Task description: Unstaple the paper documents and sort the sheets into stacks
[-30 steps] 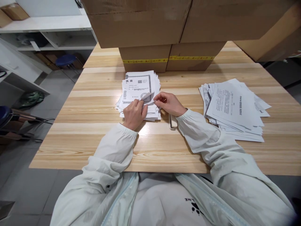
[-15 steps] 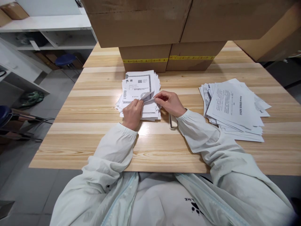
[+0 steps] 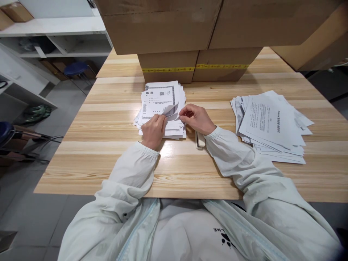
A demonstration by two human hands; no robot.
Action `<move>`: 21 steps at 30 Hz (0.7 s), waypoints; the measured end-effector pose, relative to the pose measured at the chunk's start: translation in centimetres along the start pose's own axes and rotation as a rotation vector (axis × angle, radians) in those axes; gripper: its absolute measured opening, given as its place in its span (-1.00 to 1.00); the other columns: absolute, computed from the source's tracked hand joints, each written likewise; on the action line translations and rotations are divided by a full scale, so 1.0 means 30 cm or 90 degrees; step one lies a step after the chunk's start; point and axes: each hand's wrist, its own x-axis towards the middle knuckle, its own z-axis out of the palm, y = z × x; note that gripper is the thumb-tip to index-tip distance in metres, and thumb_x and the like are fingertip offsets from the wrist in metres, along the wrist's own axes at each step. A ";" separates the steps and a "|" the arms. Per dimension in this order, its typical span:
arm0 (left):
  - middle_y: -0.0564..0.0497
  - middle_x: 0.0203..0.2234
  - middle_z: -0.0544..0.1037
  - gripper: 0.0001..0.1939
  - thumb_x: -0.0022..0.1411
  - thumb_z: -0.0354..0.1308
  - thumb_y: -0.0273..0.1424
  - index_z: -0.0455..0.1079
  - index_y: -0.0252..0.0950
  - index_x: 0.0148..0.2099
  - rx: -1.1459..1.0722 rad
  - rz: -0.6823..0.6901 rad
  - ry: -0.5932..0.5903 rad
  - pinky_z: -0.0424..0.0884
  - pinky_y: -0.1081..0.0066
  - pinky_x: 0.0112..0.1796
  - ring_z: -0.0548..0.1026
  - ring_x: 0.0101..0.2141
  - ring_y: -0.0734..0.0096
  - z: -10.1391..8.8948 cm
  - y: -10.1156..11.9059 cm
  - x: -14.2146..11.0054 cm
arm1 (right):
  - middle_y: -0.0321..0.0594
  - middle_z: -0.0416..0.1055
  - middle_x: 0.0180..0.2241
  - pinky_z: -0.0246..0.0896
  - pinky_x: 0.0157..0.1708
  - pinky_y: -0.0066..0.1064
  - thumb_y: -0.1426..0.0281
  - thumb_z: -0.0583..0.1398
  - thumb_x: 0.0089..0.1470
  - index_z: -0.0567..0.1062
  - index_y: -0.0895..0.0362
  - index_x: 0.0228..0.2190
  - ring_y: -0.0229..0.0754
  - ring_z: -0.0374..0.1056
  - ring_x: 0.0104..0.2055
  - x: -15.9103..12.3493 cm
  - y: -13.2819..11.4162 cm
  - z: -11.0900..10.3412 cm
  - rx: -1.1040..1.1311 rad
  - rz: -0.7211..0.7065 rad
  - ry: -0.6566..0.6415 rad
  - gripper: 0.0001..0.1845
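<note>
A stack of printed sheets (image 3: 174,131) lies on the table before me, its edges uneven. The top sheet (image 3: 159,98) bears an ornate border, a small square code and a round stamp; its lower right corner is curled up. My left hand (image 3: 153,131) is closed at the front edge of the stack, fingers on the raised sheet. At the right edge, thumb and forefinger of my right hand (image 3: 197,117) pinch together at the edge of a sheet under the curled corner. Beside the right wrist, partly covered, lies a pale stapler (image 3: 200,140).
A second, fanned pile of printed papers (image 3: 272,125) lies on the right of the wooden table (image 3: 108,159). Stacked cardboard boxes (image 3: 168,30) stand at the back. On the left are white shelves (image 3: 54,27) and a blue stool (image 3: 75,69).
The sheet's curled corner stands a little higher and farther right than before. My right fingers have shifted very slightly; my left hand stays in place.
</note>
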 end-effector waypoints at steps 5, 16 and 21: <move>-0.10 -0.35 0.57 -0.63 0.44 -0.13 -0.26 0.48 -0.27 -0.20 -0.020 -0.015 -0.002 0.09 0.36 -0.49 0.47 -0.44 0.37 0.004 0.000 0.001 | -0.16 0.42 -0.33 0.22 -0.12 -0.20 0.54 0.13 0.00 0.58 0.10 -0.37 -0.07 0.30 -0.19 -0.002 -0.011 -0.006 -0.119 -0.076 -0.020 -0.76; 0.04 -0.54 0.51 -0.75 0.41 -0.15 -0.38 0.32 -0.20 -0.02 -0.071 -0.080 0.036 0.15 0.40 -0.46 0.44 -0.54 0.37 0.019 -0.025 -0.003 | -0.17 0.52 -0.16 0.09 0.06 -0.14 0.40 0.11 0.16 0.50 0.06 -0.30 -0.03 0.31 -0.05 -0.006 -0.046 0.009 -0.103 -0.126 0.016 -0.84; 0.05 -0.52 0.54 -0.76 0.40 -0.16 -0.36 0.27 -0.20 0.01 -0.102 -0.099 0.065 0.22 0.41 -0.42 0.46 -0.54 0.39 0.019 -0.023 0.001 | -0.16 0.50 -0.27 0.16 -0.07 -0.20 0.35 0.12 0.14 0.48 0.09 -0.28 -0.04 0.30 -0.14 -0.009 -0.034 0.018 -0.099 -0.078 -0.045 -0.85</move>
